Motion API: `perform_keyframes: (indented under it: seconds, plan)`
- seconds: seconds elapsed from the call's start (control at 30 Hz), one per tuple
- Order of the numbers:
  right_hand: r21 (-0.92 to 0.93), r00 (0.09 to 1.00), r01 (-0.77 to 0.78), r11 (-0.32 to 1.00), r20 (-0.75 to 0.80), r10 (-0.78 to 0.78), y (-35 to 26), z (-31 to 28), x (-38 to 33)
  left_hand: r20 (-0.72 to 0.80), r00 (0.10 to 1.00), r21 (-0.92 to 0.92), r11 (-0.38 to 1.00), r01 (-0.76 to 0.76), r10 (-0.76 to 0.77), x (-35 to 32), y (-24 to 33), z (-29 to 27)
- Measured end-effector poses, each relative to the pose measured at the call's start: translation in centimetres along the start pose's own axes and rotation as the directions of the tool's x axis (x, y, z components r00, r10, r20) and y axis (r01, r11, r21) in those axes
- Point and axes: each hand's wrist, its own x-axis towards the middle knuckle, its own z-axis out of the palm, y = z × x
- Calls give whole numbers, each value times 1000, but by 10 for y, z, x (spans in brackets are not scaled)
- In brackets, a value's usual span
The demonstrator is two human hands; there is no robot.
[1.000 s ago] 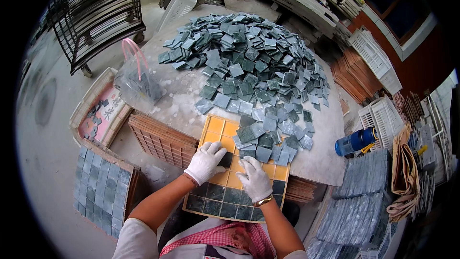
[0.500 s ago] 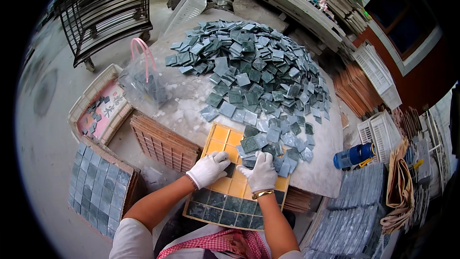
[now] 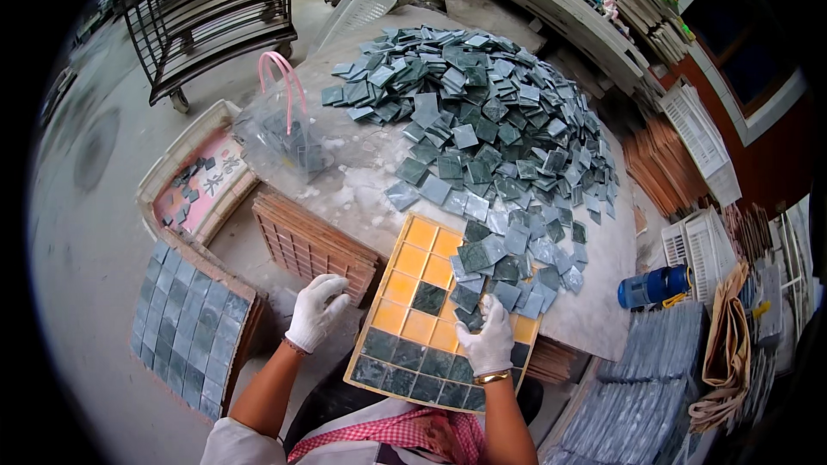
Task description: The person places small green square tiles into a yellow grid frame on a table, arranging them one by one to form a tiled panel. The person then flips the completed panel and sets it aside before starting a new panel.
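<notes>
- grid tray (image 3: 419, 325), one, yellow, lies right before the person; two near rows of dark tiles (image 3: 407, 355), one lone tile (image 3: 428, 298) farther up.
- left hand (image 3: 315, 314), white-gloved, is loosely open and bare of tiles, just left of the tray.
- right hand (image 3: 488, 336), likewise gloved, is over the tray; one tile shows by its fingertips, whether gripped i cannot tell.
- one tile heap (image 3: 482, 112), beyond counting.
- one clear bag (image 3: 297, 142), two pink handles.
- one wheeled rack (image 3: 211, 21).

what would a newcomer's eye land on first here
Probably the heap of dark tiles on the pale worktop, upper middle. Then the yellow grid tray before it, partly filled, with the gloved right hand over its right side and the left hand off its left edge.
</notes>
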Motion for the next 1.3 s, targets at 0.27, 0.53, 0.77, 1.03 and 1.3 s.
perform_keyframes:
  seconds: [0.27, 0.53, 0.77, 1.03, 1.3]
  plan:
    - [257, 890, 440, 860, -1, -455, -35, 29, -10, -23, 999, 7, 1000, -23, 23, -33, 5, 8]
    - [354, 836, 467, 811, 124, -535, -47, 51, -2, 25, 993, 23, 993, -119, 118, -25, 27, 18]
    - [290, 992, 116, 950, 20, -127, -31, 20, 16, 236, 892, 430, 782, -451, 385, -18, 40, 45]
    - [149, 972, -53, 987, 234, 17, -29, 18, 17, 342, 904, 517, 752, -409, 256, -32, 24, 55]
    - [301, 864, 303, 904, 315, -394, -15, 13, -9, 337, 918, 469, 809, -356, 209, -56, 30, 49]
